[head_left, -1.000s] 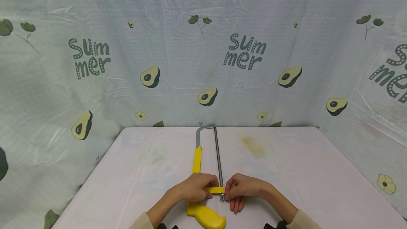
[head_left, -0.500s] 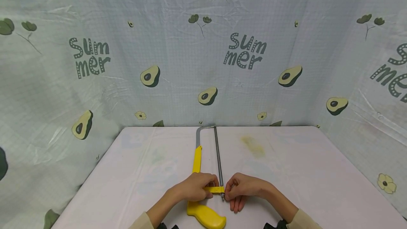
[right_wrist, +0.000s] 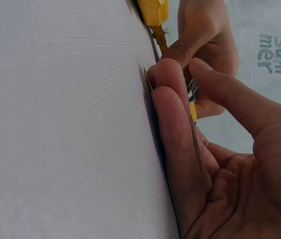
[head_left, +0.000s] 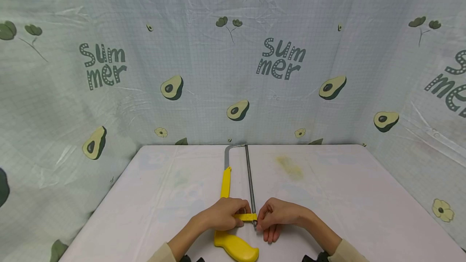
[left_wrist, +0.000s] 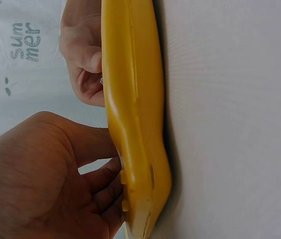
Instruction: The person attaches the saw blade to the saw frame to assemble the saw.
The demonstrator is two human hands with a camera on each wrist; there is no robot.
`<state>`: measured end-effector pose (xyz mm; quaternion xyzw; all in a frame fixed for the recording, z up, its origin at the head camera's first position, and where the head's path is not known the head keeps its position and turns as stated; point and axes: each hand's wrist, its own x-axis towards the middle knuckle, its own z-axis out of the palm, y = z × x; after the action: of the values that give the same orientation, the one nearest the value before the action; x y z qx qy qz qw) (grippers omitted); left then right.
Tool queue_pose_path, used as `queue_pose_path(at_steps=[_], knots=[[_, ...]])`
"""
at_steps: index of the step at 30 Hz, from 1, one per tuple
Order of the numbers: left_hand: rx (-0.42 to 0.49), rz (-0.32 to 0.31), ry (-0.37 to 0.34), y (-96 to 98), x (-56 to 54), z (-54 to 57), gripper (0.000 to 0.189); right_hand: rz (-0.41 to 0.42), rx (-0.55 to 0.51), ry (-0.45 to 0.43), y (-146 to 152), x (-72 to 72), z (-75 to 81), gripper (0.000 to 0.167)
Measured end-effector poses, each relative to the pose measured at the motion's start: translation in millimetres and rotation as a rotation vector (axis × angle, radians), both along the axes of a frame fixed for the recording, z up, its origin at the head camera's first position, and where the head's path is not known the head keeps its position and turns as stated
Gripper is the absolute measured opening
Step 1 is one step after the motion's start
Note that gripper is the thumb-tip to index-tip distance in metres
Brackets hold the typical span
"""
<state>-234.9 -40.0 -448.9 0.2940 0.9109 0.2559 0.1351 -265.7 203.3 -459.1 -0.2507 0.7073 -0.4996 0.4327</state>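
A hacksaw with a yellow handle (head_left: 238, 248) and a grey metal frame end (head_left: 226, 157) lies flat on the white table, its dark blade (head_left: 249, 177) on the right side. My left hand (head_left: 225, 213) grips the yellow frame near the crosspiece (head_left: 245, 217), thumb and fingers on either side. Just below the blade's near end sits a small metal wing nut (head_left: 255, 224). My right hand (head_left: 280, 215) pinches it between thumb and index finger, the other fingers lying along the table. In the right wrist view, the fingertips partly hide the nut's metal (right_wrist: 191, 92).
The white table (head_left: 346, 201) carries a yellowish stain (head_left: 290, 167) right of the saw. A pale curtain (head_left: 204, 60) printed with avocados and lettering hangs behind and along both sides of the table.
The wing nut has turned between my right thumb and index finger, and those fingertips have shifted slightly left over it. My left hand and the hacksaw have stayed in place.
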Motion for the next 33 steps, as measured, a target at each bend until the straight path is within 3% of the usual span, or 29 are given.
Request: queue_pose_path(at_steps=[9, 33], knots=[[0.000, -0.005, 0.013, 0.0, 0.5, 0.0, 0.023, 0.000, 0.008, 0.023, 0.2, -0.4, -1.8, 0.031], [0.000, -0.006, 0.011, 0.1, 1.1, 1.4, 0.023, -0.002, 0.018, 0.014, 0.0, -0.3, -1.6, 0.028]])
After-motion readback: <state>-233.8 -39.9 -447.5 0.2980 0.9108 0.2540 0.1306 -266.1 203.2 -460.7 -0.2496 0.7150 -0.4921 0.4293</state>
